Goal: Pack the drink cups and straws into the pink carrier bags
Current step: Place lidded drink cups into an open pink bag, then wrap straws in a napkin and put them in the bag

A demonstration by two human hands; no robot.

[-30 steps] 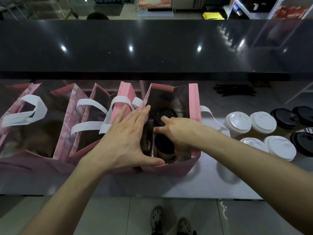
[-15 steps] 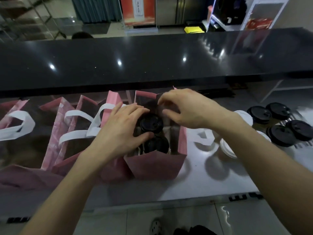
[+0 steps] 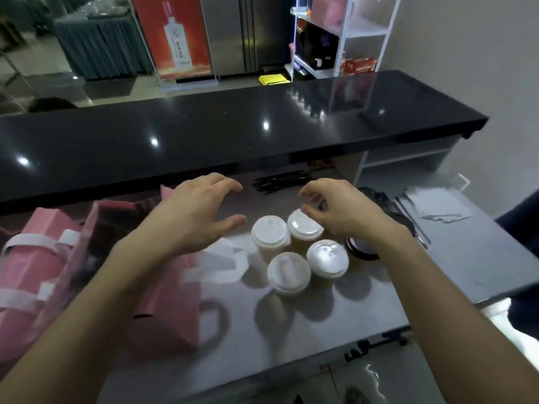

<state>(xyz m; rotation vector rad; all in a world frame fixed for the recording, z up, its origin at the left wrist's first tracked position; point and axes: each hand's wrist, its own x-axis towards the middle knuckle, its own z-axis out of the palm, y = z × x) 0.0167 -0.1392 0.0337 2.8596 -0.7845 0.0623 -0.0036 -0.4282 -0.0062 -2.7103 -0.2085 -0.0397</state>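
Four white-lidded cups (image 3: 300, 252) stand in a tight two-by-two cluster on the grey tabletop (image 3: 291, 330), all upright, their lids nearly touching. Both hands hover above the tabletop and hold nothing. The left hand (image 3: 192, 220) has its fingers (image 3: 227, 183) spread apart and loosely bent, thumb out toward the cluster; the nearest white lid sits just right of that thumb. The right hand (image 3: 344, 211) has its fingers (image 3: 309, 193) curled loosely downward, apart from the thumb, directly over the far-right cup of the cluster.

Under and behind the right wrist lie black-lidded cups (image 3: 361, 249); the arm hides most of them, so their number cannot be told. A bundle of dark straws (image 3: 280, 182) lies beyond the fingertips of both hands, between them, at the back of the tabletop beneath the black upper counter (image 3: 204, 135).

Left of the left hand stand at least three pink carrier bags (image 3: 169, 310) with white handles (image 3: 32, 243). The nearest is beneath the left forearm, so its contents are hidden; the others are blurred and their insides cannot be made out.
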